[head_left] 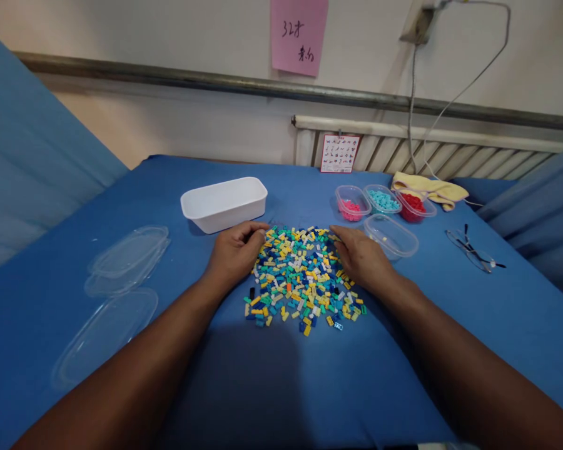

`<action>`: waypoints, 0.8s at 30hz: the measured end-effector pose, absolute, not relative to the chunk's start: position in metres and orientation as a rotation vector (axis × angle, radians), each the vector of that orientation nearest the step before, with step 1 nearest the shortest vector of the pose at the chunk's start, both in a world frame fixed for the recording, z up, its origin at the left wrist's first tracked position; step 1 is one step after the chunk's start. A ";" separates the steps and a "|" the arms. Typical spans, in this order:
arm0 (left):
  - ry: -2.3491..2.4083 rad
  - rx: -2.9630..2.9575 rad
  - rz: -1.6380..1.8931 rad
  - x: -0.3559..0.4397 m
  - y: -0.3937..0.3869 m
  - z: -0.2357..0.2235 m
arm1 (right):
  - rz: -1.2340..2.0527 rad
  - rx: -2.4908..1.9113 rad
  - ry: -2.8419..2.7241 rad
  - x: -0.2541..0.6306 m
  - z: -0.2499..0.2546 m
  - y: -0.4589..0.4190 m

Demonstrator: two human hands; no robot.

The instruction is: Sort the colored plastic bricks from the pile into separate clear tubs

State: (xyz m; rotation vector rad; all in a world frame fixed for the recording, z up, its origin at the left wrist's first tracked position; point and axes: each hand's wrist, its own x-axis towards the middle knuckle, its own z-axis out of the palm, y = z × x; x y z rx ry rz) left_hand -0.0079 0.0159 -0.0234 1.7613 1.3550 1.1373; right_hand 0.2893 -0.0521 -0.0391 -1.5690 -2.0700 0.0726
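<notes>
A pile of small toy bricks [300, 275] in yellow, blue, green and white lies on the blue cloth [281, 375] in the middle. My left hand [237, 253] rests against the pile's left edge, fingers curled and together, palm down. My right hand [361, 256] lies flat against the pile's right edge, fingers stretched out toward the far side. Neither hand holds a brick that I can see.
A white rectangular tub [224, 203] stands behind my left hand. Small clear tubs hold pink bricks [351, 207], teal bricks [383, 200] and red bricks [413, 205]; an empty clear tub [391, 236] sits nearer. Clear lids [126, 256] lie left. Glasses [473, 253] and a yellow cloth [429, 187] lie right.
</notes>
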 end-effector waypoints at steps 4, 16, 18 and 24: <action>1.357 1.763 1.137 -0.009 0.016 -0.024 | 0.102 -1.589 -2.059 0.289 -0.049 -0.041; 1.346 1.736 1.142 -0.006 0.012 -0.019 | 0.060 -1.505 -2.070 0.294 -0.051 -0.040; 1.341 1.738 1.142 -0.007 0.012 -0.019 | 0.064 -1.482 -2.076 0.294 -0.051 -0.041; 1.369 1.768 1.135 -0.010 0.015 -0.018 | 0.084 -1.397 -2.054 0.282 -0.037 -0.054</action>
